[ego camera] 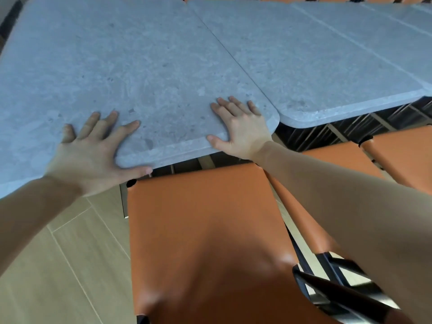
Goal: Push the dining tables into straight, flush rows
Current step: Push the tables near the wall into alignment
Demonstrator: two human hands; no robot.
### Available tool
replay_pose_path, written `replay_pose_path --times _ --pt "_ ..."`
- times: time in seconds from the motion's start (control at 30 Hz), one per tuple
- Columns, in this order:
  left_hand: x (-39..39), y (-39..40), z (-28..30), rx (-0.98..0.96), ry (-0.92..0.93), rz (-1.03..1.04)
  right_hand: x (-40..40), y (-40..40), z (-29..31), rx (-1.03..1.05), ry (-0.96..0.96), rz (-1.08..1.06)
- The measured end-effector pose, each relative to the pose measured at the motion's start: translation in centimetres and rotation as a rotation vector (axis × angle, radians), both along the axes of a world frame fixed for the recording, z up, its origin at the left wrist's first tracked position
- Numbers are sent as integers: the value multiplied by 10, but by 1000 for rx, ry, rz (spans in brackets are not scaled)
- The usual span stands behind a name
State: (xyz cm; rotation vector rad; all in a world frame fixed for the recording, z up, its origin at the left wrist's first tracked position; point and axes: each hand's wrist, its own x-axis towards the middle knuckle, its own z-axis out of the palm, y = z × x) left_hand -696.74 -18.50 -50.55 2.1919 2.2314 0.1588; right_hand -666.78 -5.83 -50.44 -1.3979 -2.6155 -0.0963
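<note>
A grey stone-look dining table (121, 66) fills the upper left of the head view. Both palms lie flat on its near edge with fingers spread: my left hand (93, 153) near the middle of that edge, my right hand (240, 127) by its near right corner. A second grey table (315, 66) stands to the right, its side edge against the first along a thin seam. The near edge of the first table sticks out slightly closer to me than that of the second. More grey tables (397, 26) continue the row to the right.
An orange chair seat (205, 242) sits directly below me, tucked partly under the near table. More orange chairs (397, 155) stand to the right, with a black metal chair frame (339, 284) at lower right. Light wood-look floor (58, 253) lies at lower left.
</note>
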Motion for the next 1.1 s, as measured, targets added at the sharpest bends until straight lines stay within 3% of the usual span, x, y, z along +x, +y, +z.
replay_pose_path --times 0.1,0.17,0.33,0.5,0.77,0.83,0.97,1.1 --pt "5 14 13 27 -184 67 0 -4 1 -40 59 -38" --pt "4 36 27 62 -208 38 -6 -4 2 -66 92 -68" --pt "35 98 40 82 -182 -377 -17 -7 -1 -50 205 -141" --pt "88 146 48 -1 -309 -536 -22 -7 -5 0 265 -177" --pt "100 194 33 -35 -395 -587 -21 -6 -6 48 253 -195" --pt "109 207 31 -32 -372 -623 -23 -6 -3 32 240 -210" --pt "118 221 10 -89 -276 -463 -23 -7 -6 24 247 -236" --pt "118 223 5 -103 -207 -450 -23 -7 -2 -7 223 -237"
